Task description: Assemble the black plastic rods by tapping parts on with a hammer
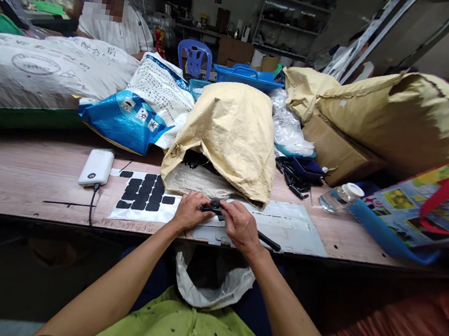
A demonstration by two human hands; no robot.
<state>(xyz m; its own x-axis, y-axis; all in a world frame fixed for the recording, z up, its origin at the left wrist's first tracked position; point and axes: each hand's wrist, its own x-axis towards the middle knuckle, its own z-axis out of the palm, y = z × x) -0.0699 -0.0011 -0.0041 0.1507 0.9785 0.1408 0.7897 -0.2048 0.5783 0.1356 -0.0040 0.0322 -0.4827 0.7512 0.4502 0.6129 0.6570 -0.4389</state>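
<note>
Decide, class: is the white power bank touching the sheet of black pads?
Apart. The head view shows bare wooden table between the white power bank and the left edge of the sheet of black pads.

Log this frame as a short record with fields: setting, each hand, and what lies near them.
setting: wooden workbench crowded with sacks
left hand: grips small black part
right hand: grips the same part
behind hands: tan paper sack, mouth open
left of hands: white sheet of black pads; white power bank
right: clear bottle lying down
background: a person seated
</note>
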